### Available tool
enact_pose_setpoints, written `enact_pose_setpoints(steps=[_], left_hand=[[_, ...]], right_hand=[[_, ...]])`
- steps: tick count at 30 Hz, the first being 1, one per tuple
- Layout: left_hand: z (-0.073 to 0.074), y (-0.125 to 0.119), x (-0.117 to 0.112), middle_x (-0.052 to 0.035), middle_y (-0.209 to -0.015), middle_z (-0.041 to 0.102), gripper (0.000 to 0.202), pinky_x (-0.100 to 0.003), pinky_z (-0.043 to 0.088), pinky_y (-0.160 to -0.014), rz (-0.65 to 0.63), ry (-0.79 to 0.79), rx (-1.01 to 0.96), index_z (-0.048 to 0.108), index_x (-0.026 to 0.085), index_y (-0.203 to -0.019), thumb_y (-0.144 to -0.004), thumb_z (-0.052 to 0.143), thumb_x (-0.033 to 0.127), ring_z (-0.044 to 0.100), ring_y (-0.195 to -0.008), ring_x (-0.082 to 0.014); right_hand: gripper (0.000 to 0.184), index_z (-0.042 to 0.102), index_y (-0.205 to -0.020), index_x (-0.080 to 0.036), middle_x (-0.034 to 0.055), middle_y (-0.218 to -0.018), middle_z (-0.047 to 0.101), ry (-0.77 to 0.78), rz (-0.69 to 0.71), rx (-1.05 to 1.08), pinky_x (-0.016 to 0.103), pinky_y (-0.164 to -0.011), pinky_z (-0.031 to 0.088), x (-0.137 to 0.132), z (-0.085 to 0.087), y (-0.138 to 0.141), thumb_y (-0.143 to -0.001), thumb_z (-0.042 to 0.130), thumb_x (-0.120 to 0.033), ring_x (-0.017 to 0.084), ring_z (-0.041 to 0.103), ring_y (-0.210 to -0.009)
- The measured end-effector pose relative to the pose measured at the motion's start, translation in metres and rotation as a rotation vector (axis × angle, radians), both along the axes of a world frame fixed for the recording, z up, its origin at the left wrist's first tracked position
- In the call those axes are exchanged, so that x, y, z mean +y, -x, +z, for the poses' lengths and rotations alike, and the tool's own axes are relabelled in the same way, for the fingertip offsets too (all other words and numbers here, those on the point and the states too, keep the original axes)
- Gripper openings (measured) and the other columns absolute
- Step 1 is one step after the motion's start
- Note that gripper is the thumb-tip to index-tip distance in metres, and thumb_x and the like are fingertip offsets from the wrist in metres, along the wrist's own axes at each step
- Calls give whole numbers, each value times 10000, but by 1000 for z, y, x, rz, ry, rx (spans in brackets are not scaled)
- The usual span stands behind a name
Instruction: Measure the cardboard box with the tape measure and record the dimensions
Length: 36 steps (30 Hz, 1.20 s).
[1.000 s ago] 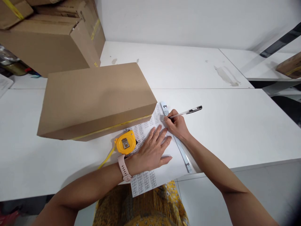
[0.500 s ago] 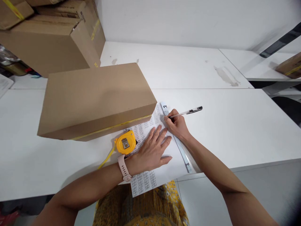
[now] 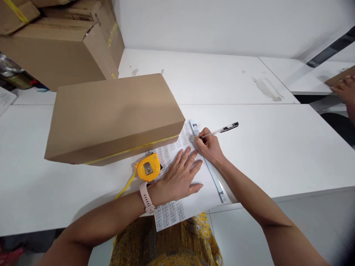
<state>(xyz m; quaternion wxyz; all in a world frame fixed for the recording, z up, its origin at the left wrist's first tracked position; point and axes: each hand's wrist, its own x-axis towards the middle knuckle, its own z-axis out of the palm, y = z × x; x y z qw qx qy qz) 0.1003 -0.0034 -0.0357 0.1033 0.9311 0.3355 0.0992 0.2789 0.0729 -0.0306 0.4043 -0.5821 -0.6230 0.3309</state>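
My right hand [image 3: 210, 147] pinches a clear pen with a black cap end [image 3: 226, 128], its tip down at the upper right of a sheet of paper [image 3: 198, 201]. Columns of small handwritten marks cover parts of that sheet. Flat across the paper lies my left hand [image 3: 181, 177], fingers spread, with a pale pink watch on the wrist. A yellow tape measure [image 3: 149, 168] rests just left of this hand, a bit of its yellow blade running out toward the forearm. Beneath the paper's right side shows a light blue printed strip [image 3: 215, 177].
A closed cardboard box [image 3: 116, 114] stands on the white table [image 3: 277, 147], overlapping the paper's upper left. More cardboard boxes [image 3: 55, 51] are stacked at the back left. At the far right, another person's hand [image 3: 346, 88] touches a brown box [image 3: 340, 77].
Another person's hand has come into view at the right edge, over the box there. My right hand and the pen have barely shifted; my left hand stays put.
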Motion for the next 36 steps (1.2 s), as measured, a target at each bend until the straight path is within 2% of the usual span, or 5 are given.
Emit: enact_pose_setpoints(steps=[7,27,36], left_hand=[[0,0,0,-224,-1651,301,743,-554,105,-1267,4,3,-1,426,106,-1491,-967,513,627,80,-1578,-406],[1,0,1,-240,-1646,294,748,-566,98,-1266,-4,9,0,428,88,-1488,-970,514,621,109,-1566,-435],[2,0,1,-251,-1642,298,740,-563,91,-1265,-6,19,-11,437,76,-1488,-974,525,602,99,-1566,-439]], right_hand=[[224,446,-725,-239,-70,-550,431,-9,-26,7,263,-508,291,1,-1,0,-851,616,-312,107,373,-521],[181,452,-725,-238,-72,-545,443,-9,-16,-16,266,-513,293,1,2,1,-832,596,-261,105,384,-516],[187,439,-731,-239,-85,-536,426,-6,-41,-13,254,-493,287,1,1,1,-836,587,-283,97,377,-500]])
